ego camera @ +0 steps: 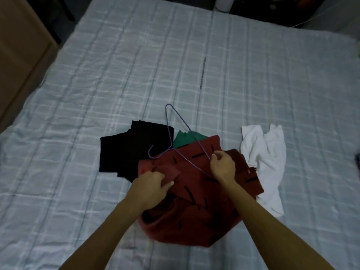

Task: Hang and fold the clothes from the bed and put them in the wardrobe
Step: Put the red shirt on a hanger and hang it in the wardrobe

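Clothes heaped mid-bed [194, 55]: red shirt [194, 207] nearest, black garment [132, 149] left, white cloth [266, 162] right, green piece [185, 140] behind. Left hand [152, 186] gripping red fabric. Right hand [223, 164] pinching purple wire hanger [175, 117] atop shirt.

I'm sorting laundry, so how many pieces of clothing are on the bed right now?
4: a red shirt under the hands, a black garment to its left, a green one peeking out behind it, a white one on the right. More may be hidden underneath.
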Motion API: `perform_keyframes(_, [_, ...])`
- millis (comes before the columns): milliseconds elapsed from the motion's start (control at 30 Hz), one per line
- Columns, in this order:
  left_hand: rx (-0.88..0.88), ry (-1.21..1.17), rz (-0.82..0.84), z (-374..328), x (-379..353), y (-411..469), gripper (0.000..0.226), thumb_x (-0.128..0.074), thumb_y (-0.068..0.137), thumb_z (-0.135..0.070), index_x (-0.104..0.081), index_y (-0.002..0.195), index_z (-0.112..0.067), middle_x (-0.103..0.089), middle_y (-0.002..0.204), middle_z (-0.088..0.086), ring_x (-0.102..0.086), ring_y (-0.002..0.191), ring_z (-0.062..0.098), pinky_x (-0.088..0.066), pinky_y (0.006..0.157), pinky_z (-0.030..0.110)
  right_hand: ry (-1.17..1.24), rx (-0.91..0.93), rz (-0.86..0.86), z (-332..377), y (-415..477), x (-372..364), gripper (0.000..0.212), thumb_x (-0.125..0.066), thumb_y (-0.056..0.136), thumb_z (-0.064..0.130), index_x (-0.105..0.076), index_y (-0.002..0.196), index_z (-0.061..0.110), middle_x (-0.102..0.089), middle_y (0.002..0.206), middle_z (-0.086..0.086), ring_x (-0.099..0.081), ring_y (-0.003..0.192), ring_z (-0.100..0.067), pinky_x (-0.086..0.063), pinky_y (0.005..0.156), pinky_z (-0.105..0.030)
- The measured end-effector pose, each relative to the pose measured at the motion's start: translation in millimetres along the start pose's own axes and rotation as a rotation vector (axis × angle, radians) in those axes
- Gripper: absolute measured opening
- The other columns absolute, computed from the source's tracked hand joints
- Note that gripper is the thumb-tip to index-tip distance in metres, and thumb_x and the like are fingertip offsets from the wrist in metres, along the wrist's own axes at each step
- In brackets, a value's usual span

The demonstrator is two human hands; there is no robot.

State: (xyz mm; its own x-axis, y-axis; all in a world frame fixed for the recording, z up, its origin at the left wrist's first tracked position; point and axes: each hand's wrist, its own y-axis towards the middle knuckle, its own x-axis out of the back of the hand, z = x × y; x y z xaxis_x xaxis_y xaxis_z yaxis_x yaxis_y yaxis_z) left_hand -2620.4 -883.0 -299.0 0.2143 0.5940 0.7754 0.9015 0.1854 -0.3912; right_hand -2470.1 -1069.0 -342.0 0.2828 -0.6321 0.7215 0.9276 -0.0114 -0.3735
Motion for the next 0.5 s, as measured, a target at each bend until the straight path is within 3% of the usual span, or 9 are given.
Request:
perform_keyframes(267, [-0.033,-0.106,-0.042,15.3,-2.4,29.0,0.039,-0.050,0.090,-0.050,-0.063,0.073,-0.017,-0.063,0.069,-0.003,-0.058,0.065,0.016,-0.048,0.064,0.033,-0.261,0.412,0.357,33.1,11.6,-72.2,0.047,-0.057,0.092,0.019,-0.046,0.137,0.010,-0.050,0.137,-0.013,-0.048,0.124,-0.027,-0.035,0.103,-0.032])
perform_keyframes(400, [-0.045,-0.141,-0.021,26.7,-8.1,35.5,0.041,-0.050,0.090,-0.050,-0.059,0.068,-0.018,-0.060,0.063,-0.004,-0.054,0.058,0.010,-0.047,0.061,0.031,-0.388,0.393,0.506,49.8,27.0,-124.2,0.068,-0.058,0.091,0.019,-0.023,0.150,0.016,-0.044,0.140,-0.017,-0.045,0.124,-0.034,-0.040,0.101,-0.041])
perform_keyframes(500, [-0.032,-0.147,-0.049,37.0,-9.4,37.3,0.042,-0.049,0.090,-0.052,-0.057,0.066,-0.019,-0.058,0.061,-0.003,-0.054,0.058,0.010,-0.047,0.060,0.032,-0.570,0.382,0.424,53.1,36.6,-144.1,0.072,-0.057,0.091,0.023,-0.017,0.151,0.021,-0.050,0.128,-0.019,-0.049,0.115,-0.036,-0.039,0.093,-0.041])
